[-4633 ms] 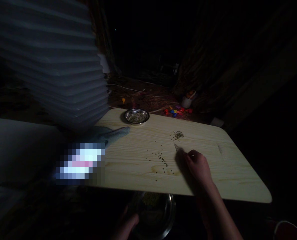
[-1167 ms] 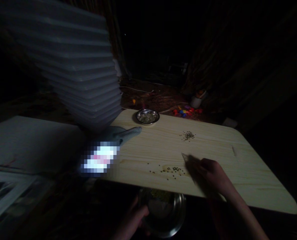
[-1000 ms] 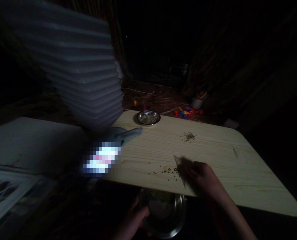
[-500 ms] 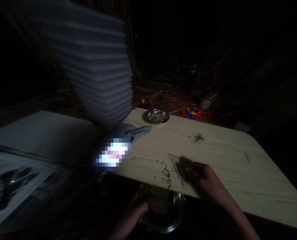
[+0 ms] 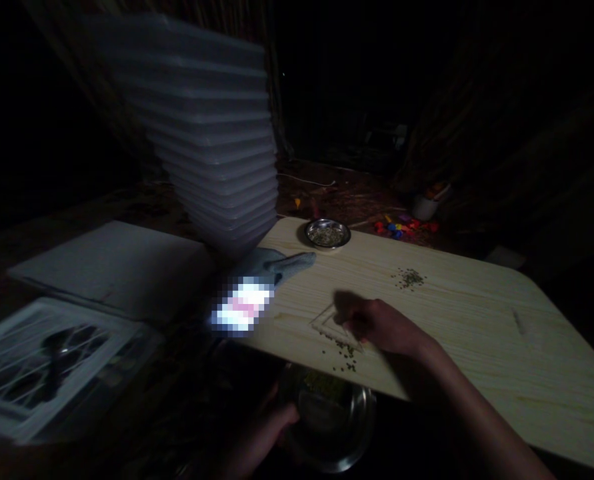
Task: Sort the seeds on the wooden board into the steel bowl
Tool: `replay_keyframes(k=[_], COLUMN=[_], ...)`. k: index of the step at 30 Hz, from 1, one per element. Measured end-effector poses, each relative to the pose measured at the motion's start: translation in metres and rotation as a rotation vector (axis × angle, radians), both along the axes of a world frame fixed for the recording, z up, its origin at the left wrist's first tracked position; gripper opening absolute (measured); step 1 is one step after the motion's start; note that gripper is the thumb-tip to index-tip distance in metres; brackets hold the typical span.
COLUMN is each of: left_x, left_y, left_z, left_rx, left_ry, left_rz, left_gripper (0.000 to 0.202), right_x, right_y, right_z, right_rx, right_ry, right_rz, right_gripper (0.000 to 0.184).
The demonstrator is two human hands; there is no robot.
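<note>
My left hand grips the rim of a shiny metal bowl, just below the table's near edge. Small greenish beans or seeds lie inside it. Over the tabletop, my right hand pinches a clear flat piece with straight edges, which looks like a set square. Its long edge faces a scatter of small dark green beans near the table edge, close to the bowl. Dim light hides my fingertips.
A second metal bowl with pale seeds stands at the table's far edge. Brownish seeds lie to the right. A grey cloth item and a glowing blurred screen are left. Stacked white trays rise behind.
My right hand has moved left and slightly up with the set square, which has turned and now lies behind the beans. The bean scatter is more bunched. The view has shifted slightly.
</note>
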State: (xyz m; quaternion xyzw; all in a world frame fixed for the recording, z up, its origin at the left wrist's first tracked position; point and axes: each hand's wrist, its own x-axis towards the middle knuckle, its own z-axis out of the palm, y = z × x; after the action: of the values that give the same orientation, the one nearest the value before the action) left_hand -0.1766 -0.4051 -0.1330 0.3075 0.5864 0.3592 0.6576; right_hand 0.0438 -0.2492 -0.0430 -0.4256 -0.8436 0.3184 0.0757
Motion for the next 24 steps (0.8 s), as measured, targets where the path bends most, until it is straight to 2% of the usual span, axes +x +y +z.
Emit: replay_keyframes(k=[3, 8, 13, 17, 19, 21, 24], left_x=[-0.006, -0.01, -0.008, -0.003, 0.001, 0.006, 0.012], left_y=[-0.001, -0.004, -0.009, -0.011, -0.011, -0.01, -0.009], left_z=[-0.005, -0.017, -0.017, -0.012, -0.009, -0.006, -0.004], left_rx=[0.011, 0.02, 0.032, 0.045, 0.06, 0.062, 0.041], left_ry=[-0.049, -0.109, -0.058, 0.103, 0.239, 0.386, 0.46], left_rz=[-0.025, -0.017, -0.08, -0.154, -0.169, -0.131, -0.039], left_gripper=[0.041, 0.034, 0.029, 0.041, 0.039, 0.032, 0.039], right_x=[0.0, 0.0, 0.008, 0.032, 0.048, 0.066, 0.099], right_y=[-0.01, -0.038, -0.059, -0.066, -0.068, -0.071, -0.069], right_z=[0.0, -0.003, -0.001, -0.005, -0.008, -0.01, -0.007], right_rx=[-0.069, -0.06, -0.167, -0.189, -0.205, -0.219, -0.217], right_ry=[-0.01, 0.01, 0.121, 0.248, 0.327, 0.424, 0.509], right_rz=[0.043, 0.033, 0.014, -0.159, -0.242, -0.326, -0.461], right_gripper=[0.018, 0.01, 0.014, 0.017, 0.018, 0.017, 0.022])
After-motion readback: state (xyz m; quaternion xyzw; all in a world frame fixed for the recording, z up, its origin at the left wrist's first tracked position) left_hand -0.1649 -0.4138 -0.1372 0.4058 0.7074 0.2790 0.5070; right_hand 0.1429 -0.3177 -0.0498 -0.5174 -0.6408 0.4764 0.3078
